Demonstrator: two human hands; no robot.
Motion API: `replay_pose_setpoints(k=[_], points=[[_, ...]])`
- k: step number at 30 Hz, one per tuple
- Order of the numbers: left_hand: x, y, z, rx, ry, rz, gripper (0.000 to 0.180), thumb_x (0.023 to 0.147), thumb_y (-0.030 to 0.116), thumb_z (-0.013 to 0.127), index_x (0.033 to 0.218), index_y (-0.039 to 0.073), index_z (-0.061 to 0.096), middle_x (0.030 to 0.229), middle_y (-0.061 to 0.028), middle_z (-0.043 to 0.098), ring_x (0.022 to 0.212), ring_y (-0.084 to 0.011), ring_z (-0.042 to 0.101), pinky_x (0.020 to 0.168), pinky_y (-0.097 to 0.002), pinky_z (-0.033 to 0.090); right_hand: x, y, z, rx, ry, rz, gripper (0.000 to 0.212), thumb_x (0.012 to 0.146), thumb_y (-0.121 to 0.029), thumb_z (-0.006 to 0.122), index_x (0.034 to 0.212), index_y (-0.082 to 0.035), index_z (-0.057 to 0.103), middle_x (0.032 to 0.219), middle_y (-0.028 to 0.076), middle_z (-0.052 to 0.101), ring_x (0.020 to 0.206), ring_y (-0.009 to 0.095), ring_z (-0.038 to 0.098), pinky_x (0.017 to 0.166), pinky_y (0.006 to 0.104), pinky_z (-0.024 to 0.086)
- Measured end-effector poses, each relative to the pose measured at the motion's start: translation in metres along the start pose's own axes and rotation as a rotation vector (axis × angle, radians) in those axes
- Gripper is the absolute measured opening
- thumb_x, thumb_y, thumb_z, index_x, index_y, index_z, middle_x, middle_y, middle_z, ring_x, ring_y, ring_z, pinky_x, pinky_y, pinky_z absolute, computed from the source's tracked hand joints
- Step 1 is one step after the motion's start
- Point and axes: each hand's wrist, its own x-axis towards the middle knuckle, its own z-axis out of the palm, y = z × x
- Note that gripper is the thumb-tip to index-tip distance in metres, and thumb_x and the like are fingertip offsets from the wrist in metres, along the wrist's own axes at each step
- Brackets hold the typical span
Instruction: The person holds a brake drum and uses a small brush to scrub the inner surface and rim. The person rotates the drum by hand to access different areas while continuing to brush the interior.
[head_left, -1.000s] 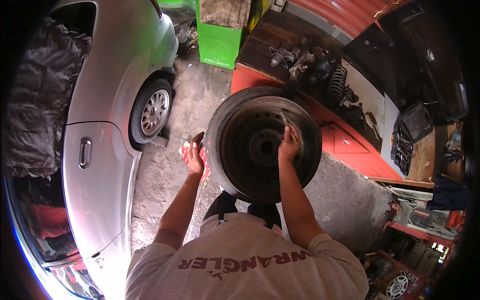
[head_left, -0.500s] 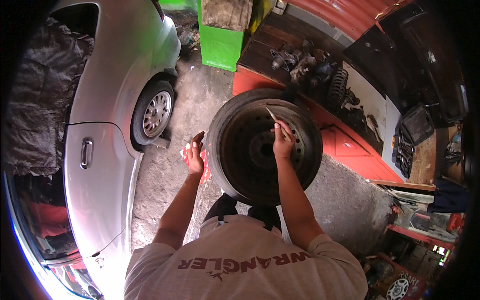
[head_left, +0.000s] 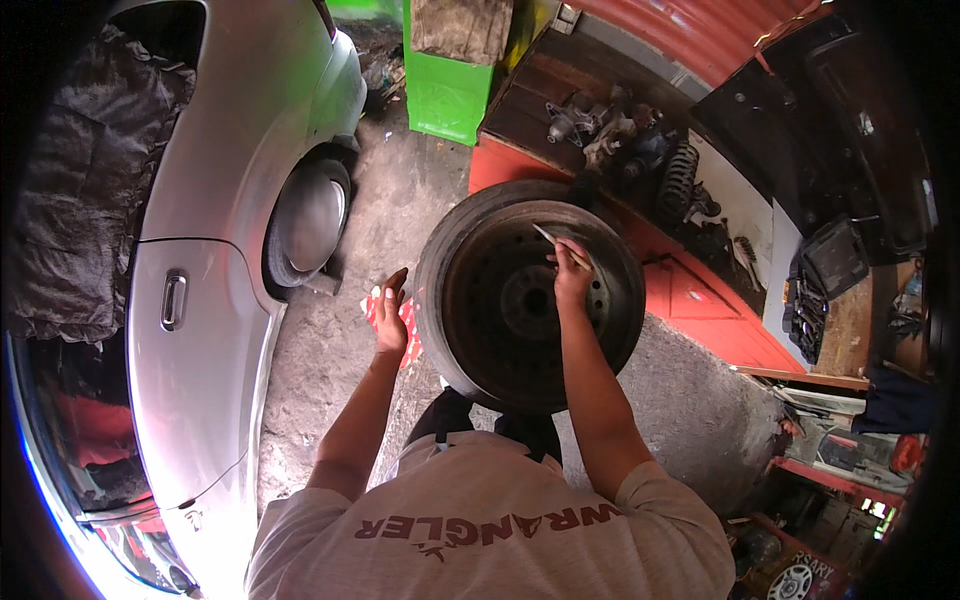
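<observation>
1. The wheel [head_left: 530, 295], a dark tyre on a black steel rim, stands upright on the concrete floor [head_left: 330, 380], directly in front of the person and leaning toward the red bench [head_left: 700, 300]; its place is unchanged from the earlier frames.
2. The left hand [head_left: 390, 318] lies flat, fingers together and extended, against the left sidewall of the wheel; it grips nothing, as half a second ago.
3. The right hand [head_left: 572, 278] is closed around a thin, pale stick-like tool [head_left: 553, 240] at the upper right of the rim face. Over the earlier frames the hand has slid slightly leftward along the rim, and the tool tip now points up and left.
4. A red-and-white rag [head_left: 405, 325] shows between the left hand and the wheel.
5. The silver car [head_left: 220, 250] stands left of the wheel, well apart.
6. A green box [head_left: 445, 95] stands beyond the wheel; metal parts [head_left: 620, 135] lie on the bench above it.
</observation>
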Motion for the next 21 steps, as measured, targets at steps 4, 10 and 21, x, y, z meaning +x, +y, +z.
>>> replay_pose_setpoints(k=[4,10,21], points=[[-0.001,0.004,0.001,0.019,0.009,0.014,0.068,0.102,0.054,0.032,0.139,-0.001,0.045,0.144,-0.0179,0.047,0.137,-0.0298,0.039,0.114,-0.046,0.028,0.003,0.002,-0.011,-0.072,0.083,-0.282,0.013,0.093,-0.01,0.065,0.102,-0.003,0.071,0.098,0.008,0.072,0.084,0.019,0.068,0.075,0.0335,0.053],[0.002,0.002,-0.002,-0.001,-0.008,0.017,0.065,0.103,0.052,0.032,0.14,0.0,0.045,0.145,-0.0169,0.045,0.139,-0.0295,0.038,0.114,-0.0456,0.027,0.002,-0.013,0.012,-0.228,-0.026,-0.281,0.015,0.094,-0.014,0.063,0.103,-0.006,0.071,0.099,0.011,0.072,0.089,0.024,0.069,0.078,0.035,0.052],[0.001,0.006,-0.013,0.015,0.076,0.001,0.065,0.102,0.054,0.031,0.14,0.003,0.045,0.146,-0.0142,0.046,0.139,-0.028,0.038,0.115,-0.0457,0.026,-0.006,-0.045,0.014,-0.35,-0.159,-0.478,0.012,0.09,-0.005,0.065,0.1,-0.002,0.07,0.092,0.009,0.071,0.083,0.019,0.067,0.075,0.0299,0.052]])
